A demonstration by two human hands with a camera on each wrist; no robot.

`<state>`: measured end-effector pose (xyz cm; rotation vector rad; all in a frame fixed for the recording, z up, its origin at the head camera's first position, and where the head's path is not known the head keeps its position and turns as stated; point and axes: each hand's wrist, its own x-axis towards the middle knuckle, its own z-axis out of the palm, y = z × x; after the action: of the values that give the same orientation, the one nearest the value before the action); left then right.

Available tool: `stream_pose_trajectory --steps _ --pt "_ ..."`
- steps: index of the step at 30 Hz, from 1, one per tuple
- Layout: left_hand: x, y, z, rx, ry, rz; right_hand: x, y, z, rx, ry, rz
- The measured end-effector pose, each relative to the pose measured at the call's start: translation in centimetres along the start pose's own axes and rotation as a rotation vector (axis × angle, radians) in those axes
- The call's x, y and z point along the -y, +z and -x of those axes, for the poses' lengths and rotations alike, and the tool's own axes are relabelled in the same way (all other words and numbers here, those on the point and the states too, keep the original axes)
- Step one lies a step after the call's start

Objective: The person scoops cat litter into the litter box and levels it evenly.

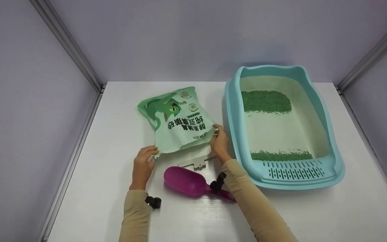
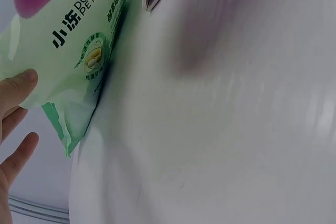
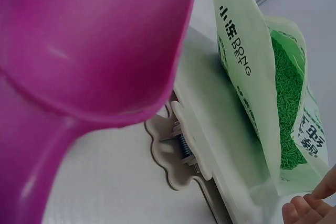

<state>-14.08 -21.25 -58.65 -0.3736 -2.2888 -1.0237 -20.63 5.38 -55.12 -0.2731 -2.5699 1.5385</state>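
Note:
A pale green cat litter bag (image 1: 180, 127) printed with a cat lies on the table, its mouth toward me. My left hand (image 1: 142, 167) pinches the left corner of the mouth. At the opposite corner, my right hand (image 1: 219, 144) grips the bag's edge with curled fingers. The right wrist view shows the mouth gaping, with green pellets (image 3: 289, 103) inside. Just in front of the bag lies a beige sealing clip (image 1: 198, 163) with a spring (image 3: 185, 145), partly hidden by the right hand. Nearer me rests a magenta scoop (image 1: 185, 181), its handle partly under the right forearm.
To the right stands a light blue litter box (image 1: 232, 117) with a slotted front step (image 1: 296, 172). Two patches of green pellets (image 1: 265, 101) lie in it, one at the back and one at the front. Grey panels (image 1: 193, 40) enclose the white table (image 1: 96, 174).

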Motion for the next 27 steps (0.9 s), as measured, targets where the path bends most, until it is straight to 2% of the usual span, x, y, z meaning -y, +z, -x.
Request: stream_pose_trajectory --steps 3,6,11,15,20,27 --pt "0.1 -0.1 0.1 0.007 -0.021 -0.019 0.1 -0.1 -0.2 0.010 0.065 0.014" --pt "0.7 -0.3 0.3 -0.024 -0.026 -0.017 0.1 -0.1 -0.2 0.010 0.098 0.028" --pt "1.9 -0.4 0.8 -0.111 -0.043 0.022 -0.1 0.3 0.1 -0.005 0.065 0.048" --pt "2.5 -0.6 1.0 -0.138 -0.101 0.055 -0.4 0.4 0.3 -0.030 0.026 0.040" --pt "2.8 -1.1 0.9 -0.103 -0.217 0.071 -0.8 0.4 0.3 -0.058 0.024 0.019" --pt "3.0 -1.6 0.1 -0.033 -0.300 0.062 -0.8 0.4 0.2 -0.083 -0.002 0.010"
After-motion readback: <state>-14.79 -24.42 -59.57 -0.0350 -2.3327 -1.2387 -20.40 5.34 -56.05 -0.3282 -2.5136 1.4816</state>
